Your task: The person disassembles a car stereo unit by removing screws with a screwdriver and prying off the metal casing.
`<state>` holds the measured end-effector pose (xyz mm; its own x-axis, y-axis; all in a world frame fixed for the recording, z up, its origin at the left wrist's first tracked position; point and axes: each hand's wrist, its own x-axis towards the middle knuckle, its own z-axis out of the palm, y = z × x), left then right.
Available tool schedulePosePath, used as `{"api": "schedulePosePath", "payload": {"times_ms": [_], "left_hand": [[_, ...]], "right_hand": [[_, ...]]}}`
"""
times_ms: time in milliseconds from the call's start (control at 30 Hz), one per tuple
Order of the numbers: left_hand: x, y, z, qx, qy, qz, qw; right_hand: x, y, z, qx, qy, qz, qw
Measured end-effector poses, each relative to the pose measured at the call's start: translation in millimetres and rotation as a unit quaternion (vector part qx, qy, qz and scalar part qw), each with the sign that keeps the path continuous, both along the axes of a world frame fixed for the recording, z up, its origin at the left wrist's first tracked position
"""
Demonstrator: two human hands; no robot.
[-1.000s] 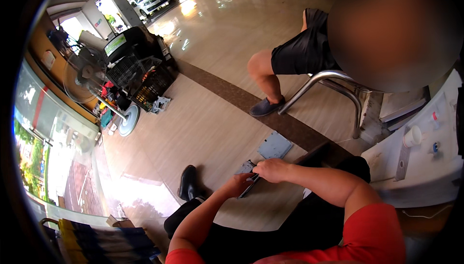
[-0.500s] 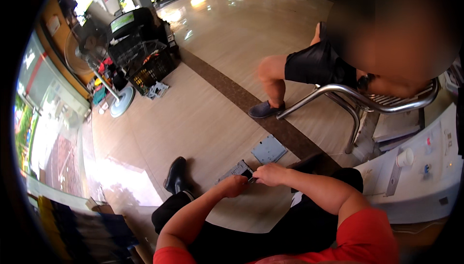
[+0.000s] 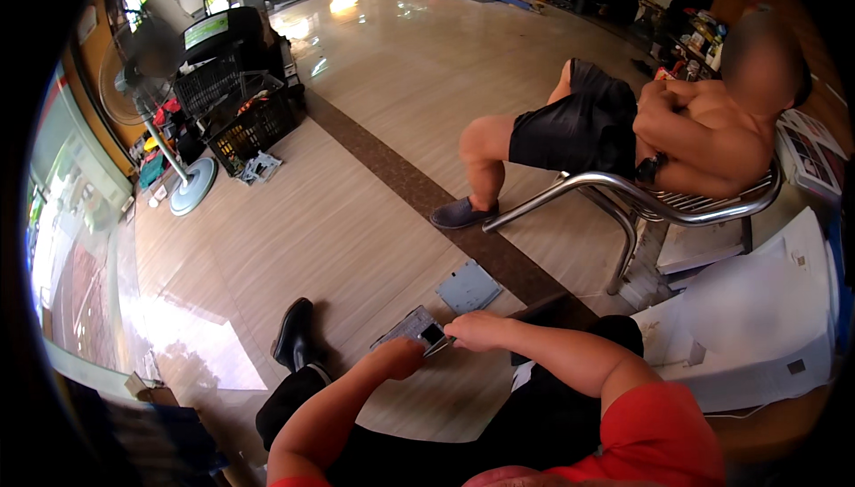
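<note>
My left hand (image 3: 399, 359) is closed beside the near edge of a grey metal electronics unit (image 3: 405, 324) with a dark square part, low above the floor. My right hand (image 3: 477, 331) is closed at the unit's right side. A thin, shiny metal piece (image 3: 436, 345) spans the gap between both hands; its kind is too small to make out, and my fingers hide its ends. Just beyond lies a flat grey metal plate (image 3: 469, 286) with small holes, on the floor.
Ahead to the right, another person (image 3: 712, 122) sits on a metal-framed chair (image 3: 686, 212). A white box-like surface (image 3: 739, 371) stands at my right. Far left are a standing fan (image 3: 191, 186) and black crates (image 3: 258, 135). My black boot (image 3: 292, 334) is left of the unit.
The view has shifted slightly, so the scene sits further left. The gap between my hands looks a little wider, and more of the thin metal piece shows.
</note>
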<state>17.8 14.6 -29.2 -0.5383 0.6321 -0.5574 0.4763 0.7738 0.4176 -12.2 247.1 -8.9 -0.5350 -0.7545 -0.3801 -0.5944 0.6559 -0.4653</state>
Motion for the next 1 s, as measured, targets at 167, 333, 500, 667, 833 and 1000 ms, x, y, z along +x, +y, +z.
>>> {"api": "schedulePosePath", "payload": {"times_ms": [167, 333, 500, 667, 833, 1000], "left_hand": [[2.0, -4.6, -12.5, -0.022, 0.003, -0.027, 0.999], [4.4, -5.4, 0.3, -0.026, 0.0, 0.024, 0.999], [-0.6, 5.6, 2.1, -0.037, 0.007, 0.022, 0.999], [1.2, 4.1, 1.5, -0.017, 0.022, 0.006, 1.0], [0.3, 10.8, 11.7, -0.023, 0.027, -0.009, 0.999], [3.1, 19.1, 21.4, 0.013, 0.022, 0.051, 0.998]], "right_hand": [[-2.1, -8.0, -1.5, 0.027, 0.002, -0.003, 1.0], [-0.9, -13.7, 5.8, 0.028, 0.006, 0.006, 1.0], [1.5, -4.6, 4.2, 0.025, 0.018, 0.005, 1.0], [2.9, -4.2, 20.6, -0.006, 0.015, 0.019, 1.0], [3.6, 2.6, 14.6, 0.003, 0.033, 0.022, 0.999], [6.7, 7.4, 9.5, -0.01, 0.033, 0.013, 0.999]]}}
